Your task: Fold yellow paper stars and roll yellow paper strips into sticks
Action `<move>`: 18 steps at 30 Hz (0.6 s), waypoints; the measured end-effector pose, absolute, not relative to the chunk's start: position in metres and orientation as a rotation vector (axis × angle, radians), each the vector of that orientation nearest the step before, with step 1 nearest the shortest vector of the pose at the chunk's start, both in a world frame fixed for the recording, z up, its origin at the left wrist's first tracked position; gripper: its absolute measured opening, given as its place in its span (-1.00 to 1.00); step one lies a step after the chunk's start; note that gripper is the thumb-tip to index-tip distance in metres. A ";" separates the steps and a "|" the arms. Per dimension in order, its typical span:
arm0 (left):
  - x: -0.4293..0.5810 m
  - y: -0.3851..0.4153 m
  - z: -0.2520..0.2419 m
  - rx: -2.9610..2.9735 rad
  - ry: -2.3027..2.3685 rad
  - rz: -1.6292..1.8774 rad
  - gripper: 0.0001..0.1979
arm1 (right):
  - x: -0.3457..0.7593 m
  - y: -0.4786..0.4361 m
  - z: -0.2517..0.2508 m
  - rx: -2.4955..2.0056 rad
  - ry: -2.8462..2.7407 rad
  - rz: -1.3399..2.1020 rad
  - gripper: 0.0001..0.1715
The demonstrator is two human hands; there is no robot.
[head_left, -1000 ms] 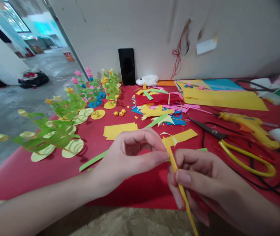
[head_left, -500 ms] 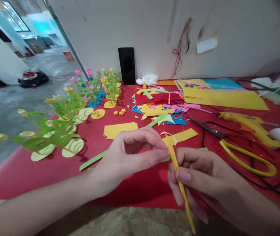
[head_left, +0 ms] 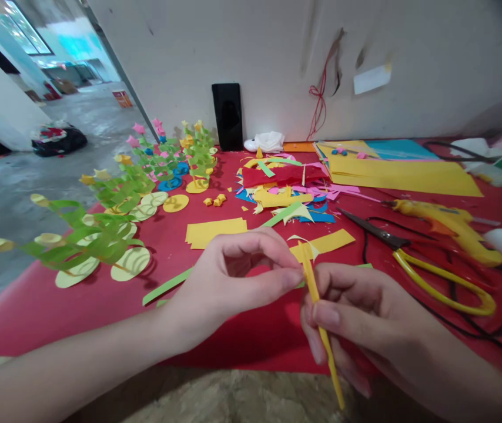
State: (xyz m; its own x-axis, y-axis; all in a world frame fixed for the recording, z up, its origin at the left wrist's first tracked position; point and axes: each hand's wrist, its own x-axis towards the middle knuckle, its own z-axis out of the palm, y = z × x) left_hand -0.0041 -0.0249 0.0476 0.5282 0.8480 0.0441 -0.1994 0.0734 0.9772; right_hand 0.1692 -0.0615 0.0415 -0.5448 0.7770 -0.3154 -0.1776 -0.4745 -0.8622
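Note:
A narrow yellow paper strip runs between my hands above the red table, its lower end hanging toward the table's front edge. My right hand pinches the strip along its middle between thumb and fingers. Close to the strip's upper end, my left hand is closed, thumb and index fingertips pressed together on the paper. What lies between those fingertips is mostly hidden. Behind the hands are yellow paper rectangles and a green paper strip.
Paper flowers with green stems stand on round bases at the left. Paper scraps are heaped mid-table. Scissors and a yellow glue gun lie at the right, among black cords. A black phone leans on the wall.
The hanging end of the yellow paper strip has shifted slightly left and up. My right thumb has moved a little left; both hands keep their hold.

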 end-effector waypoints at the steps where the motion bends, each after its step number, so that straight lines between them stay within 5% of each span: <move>1: -0.004 -0.025 0.048 1.257 0.654 0.874 -0.95 | 0.169 -0.062 0.042 -0.968 -1.089 2.054 -0.83; 18: -0.003 -0.024 0.046 1.263 0.686 0.868 -0.91 | 0.168 -0.060 0.045 -1.043 -1.161 1.996 -0.82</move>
State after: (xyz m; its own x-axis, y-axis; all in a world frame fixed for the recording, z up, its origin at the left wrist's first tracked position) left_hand -0.0033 -0.0242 0.0457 0.5186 0.8547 0.0246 -0.1733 0.0769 0.9819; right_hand 0.1680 -0.0599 0.0448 -0.5124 0.7933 -0.3288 -0.1067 -0.4387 -0.8923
